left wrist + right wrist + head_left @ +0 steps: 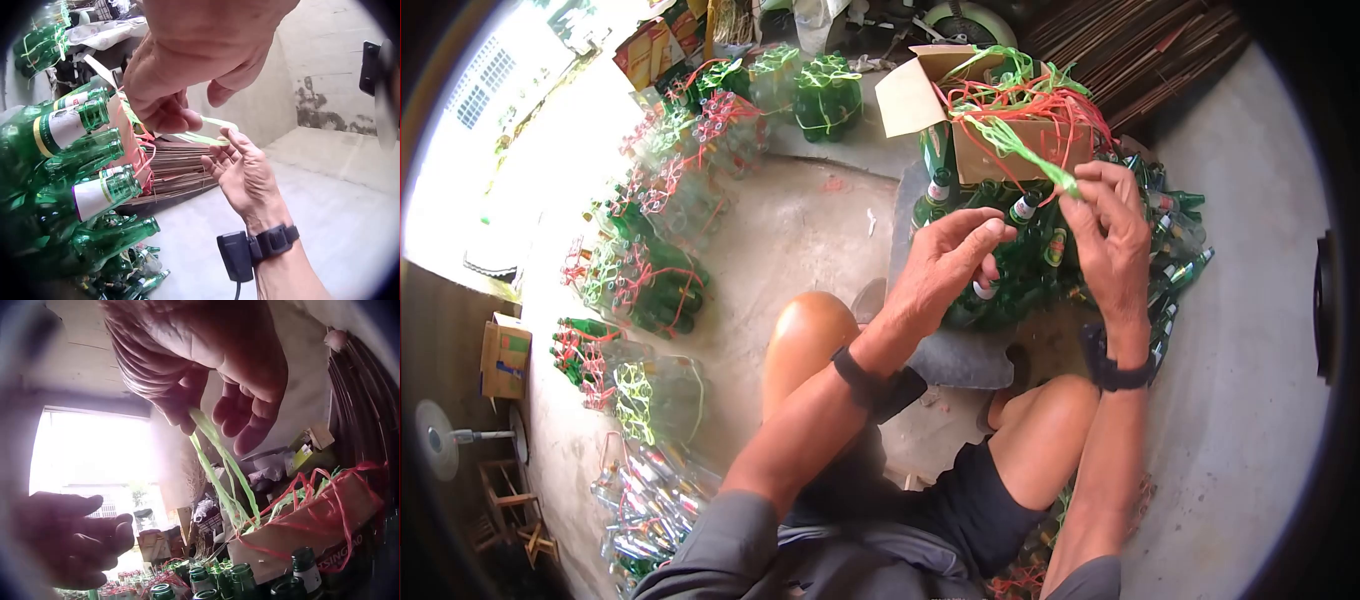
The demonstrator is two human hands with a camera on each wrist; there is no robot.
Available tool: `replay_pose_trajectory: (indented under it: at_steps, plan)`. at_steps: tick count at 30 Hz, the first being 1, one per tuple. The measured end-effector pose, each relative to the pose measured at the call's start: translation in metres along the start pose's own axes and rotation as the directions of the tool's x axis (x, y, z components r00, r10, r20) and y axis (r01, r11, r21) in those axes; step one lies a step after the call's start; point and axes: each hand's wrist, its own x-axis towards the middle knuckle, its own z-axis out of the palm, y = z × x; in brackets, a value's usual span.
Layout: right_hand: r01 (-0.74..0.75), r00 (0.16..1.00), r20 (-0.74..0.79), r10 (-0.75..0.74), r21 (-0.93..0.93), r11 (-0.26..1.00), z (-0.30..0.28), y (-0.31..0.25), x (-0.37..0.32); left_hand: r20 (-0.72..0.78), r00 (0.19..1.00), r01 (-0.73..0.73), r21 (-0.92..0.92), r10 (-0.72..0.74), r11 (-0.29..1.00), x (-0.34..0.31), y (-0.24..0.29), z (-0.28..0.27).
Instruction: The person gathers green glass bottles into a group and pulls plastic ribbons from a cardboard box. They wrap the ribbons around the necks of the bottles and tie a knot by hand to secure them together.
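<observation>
My right hand [1112,240] pinches the end of a light green plastic strip [212,434] between thumb and forefinger. The strip runs back to a tangle of red and green strips [1040,100] spilling over an open cardboard box [908,98]. To the left, my left hand [950,262] hovers above green glass bottles [115,242], holding nothing, its fingers loosely bent. Those bottles stand close together in front of the box, some with white neck labels. In the left wrist view the strip [215,124] passes behind my left fingertips.
Bundles of bottles tied with red and green strips [665,285] line the floor on the left. A heap of clear bottles [655,500] lies at lower left. More bottles [1185,270] lean right of the box. Long thin sticks [1120,50] are stacked behind it.
</observation>
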Motion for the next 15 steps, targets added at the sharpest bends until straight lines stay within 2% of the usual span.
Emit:
replay_pose_trajectory:
  at_steps: [1, 2, 4, 6, 8, 10, 12, 15]
  plan:
    - [-0.033, 0.999, 0.032, 0.033, 0.013, 0.999, -0.001, -0.008, -0.009, 0.074, 0.994, 0.082, -0.066, -0.077, 0.994, 0.0, -0.001, 0.003]
    - [-0.036, 0.999, 0.031, 0.036, 0.014, 0.999, -0.001, -0.011, -0.018, 0.074, 0.994, 0.085, -0.065, -0.08, 0.994, 0.0, -0.002, 0.005]
    - [0.166, 0.983, 0.1, -0.157, -0.087, 0.982, 0.0, -0.016, -0.034, 0.134, 0.986, 0.124, -0.199, -0.099, 0.972, -0.002, -0.004, 0.008]
    - [0.159, 0.979, 0.145, -0.145, -0.087, 0.983, -0.001, -0.023, -0.047, 0.157, 0.98, 0.153, -0.215, -0.12, 0.965, -0.001, -0.005, 0.008]
    - [0.157, 0.947, 0.296, -0.128, -0.075, 0.985, -0.001, -0.027, -0.06, 0.179, 0.973, 0.182, -0.23, -0.142, 0.956, 0.0, -0.007, 0.007]
    - [0.159, 0.948, 0.298, -0.114, -0.13, 0.979, -0.002, -0.034, -0.068, 0.206, 0.969, 0.196, -0.311, -0.136, 0.93, 0.0, -0.011, 0.005]
    - [0.147, 0.925, 0.373, -0.073, -0.173, 0.974, -0.004, -0.037, -0.075, 0.164, 0.976, 0.185, -0.293, -0.141, 0.938, 0.0, -0.015, 0.008]
    - [0.128, 0.922, 0.383, -0.047, -0.189, 0.974, -0.006, -0.045, -0.084, 0.129, 0.981, 0.185, -0.381, -0.146, 0.906, 0.001, -0.019, 0.005]
